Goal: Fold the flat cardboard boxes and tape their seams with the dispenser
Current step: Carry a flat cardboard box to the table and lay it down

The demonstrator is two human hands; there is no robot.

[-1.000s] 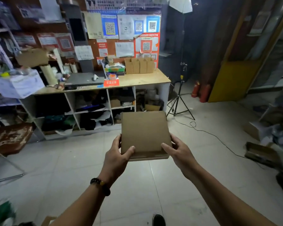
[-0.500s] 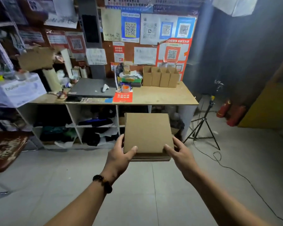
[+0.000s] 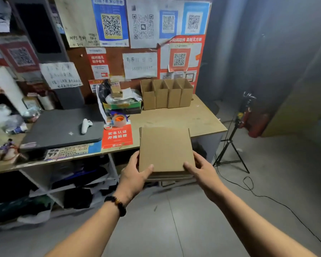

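Left hand [image 3: 135, 175]: grip closed on the near-left corner of the stack of flat cardboard boxes [image 3: 165, 149], thumb on top, fingers hidden beneath.
Right hand [image 3: 200, 170]: grip closed on the near-right corner, thumb on top.
Stack: held level in the air, far part over the front edge of the table [image 3: 202, 117], near part still off it; several flat blanks, edges roughly aligned.
Step, as judged: setting the stack down. Keep it level, clear the front edge, land it on the bare wood right of the red notice, then slide fingers out so the blanks stay square.
Tape dispenser [image 3: 119, 120]: on the table just behind the red notice, left of the stack; within reach.
Folded boxes [image 3: 167, 95]: four upright, open-topped, in a row at the table's back edge.
Red notice [image 3: 117, 136]: reads "实名认证 开箱验视".
Wall sheets: one handwritten "WIFI" [image 3: 75, 38]; QR posters, small print not legible.
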